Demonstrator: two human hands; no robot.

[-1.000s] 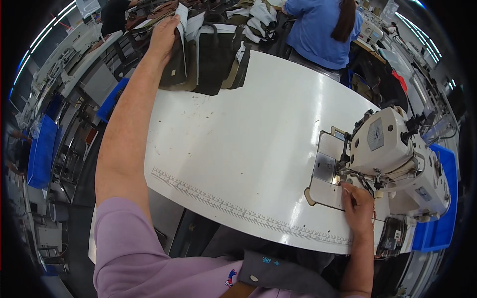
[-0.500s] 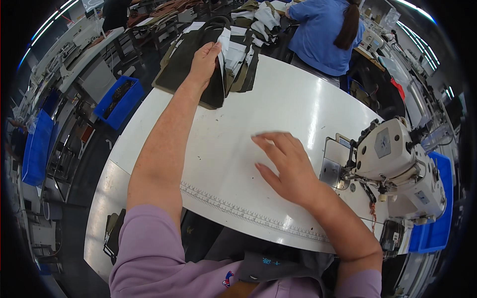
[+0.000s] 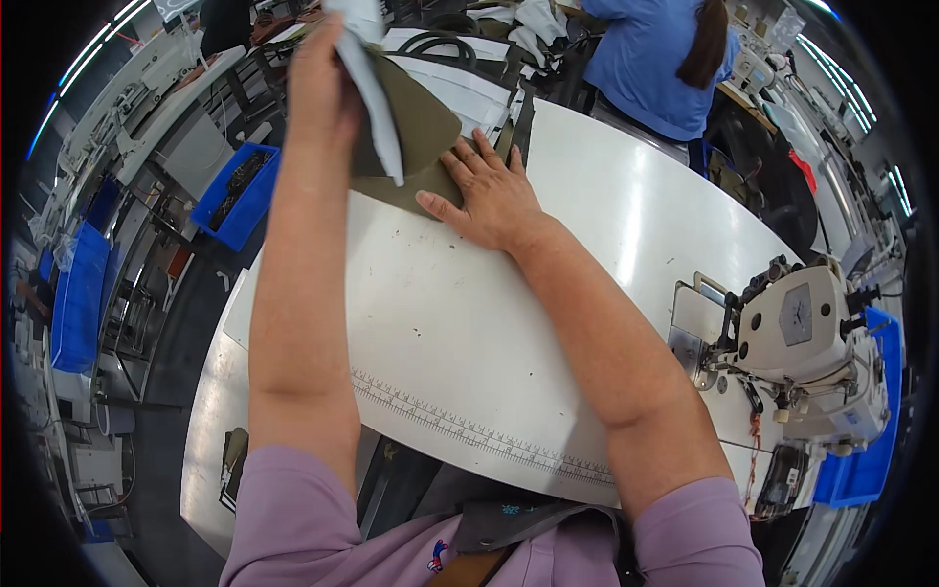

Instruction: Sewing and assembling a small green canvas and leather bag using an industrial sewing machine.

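At the far left of the white table, my left hand, blurred by motion, grips a raised fabric panel with dark, olive and white layers. Its lower edge hangs above the stack of olive fabric pieces. My right hand lies on that stack with fingers spread, pressing near its front right edge. White backing shows on the pieces behind. Dark looped straps rest on top of them. The left fingertips are smeared and partly hidden.
A white sewing machine stands at the table's right, with a blue bin beside it. A printed ruler runs along the near table edge. Another blue bin sits left of the table. A person in blue sits beyond it.
My left hand has moved left and away from me, lifting the fabric panel off the stack. My right hand has travelled from above the bare tabletop onto the olive pieces.
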